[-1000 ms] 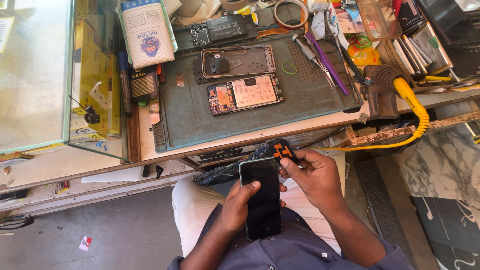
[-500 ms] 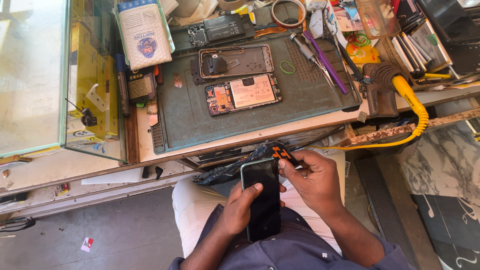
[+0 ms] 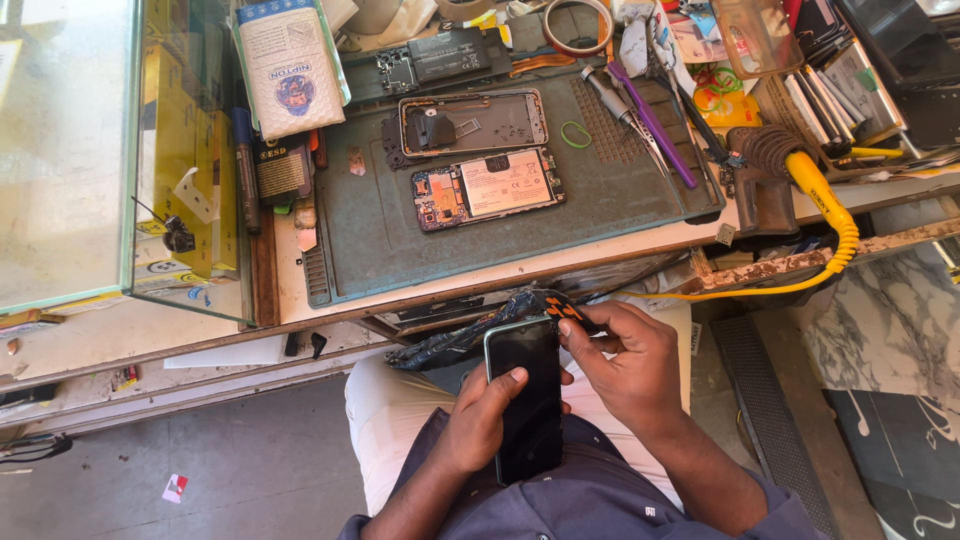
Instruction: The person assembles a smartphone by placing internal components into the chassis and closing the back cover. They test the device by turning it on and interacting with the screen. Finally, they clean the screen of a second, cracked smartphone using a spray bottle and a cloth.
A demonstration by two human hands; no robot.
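Gripping a dark smartphone (image 3: 525, 395) over the lap, the left hand (image 3: 480, 420) wraps its lower edge while the right hand (image 3: 625, 360) pinches an orange-and-black tool (image 3: 562, 306) at its top, twelve o'clock. Judging so, reassembly looks unfinished: an opened phone (image 3: 488, 188) and bare frame (image 3: 475, 125) lie on the tabletop mat (image 3: 380, 250).

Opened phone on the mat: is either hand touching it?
No. The opened phone lies alone on the grey mat, while the left hand and right hand hold a black phone above the lap.
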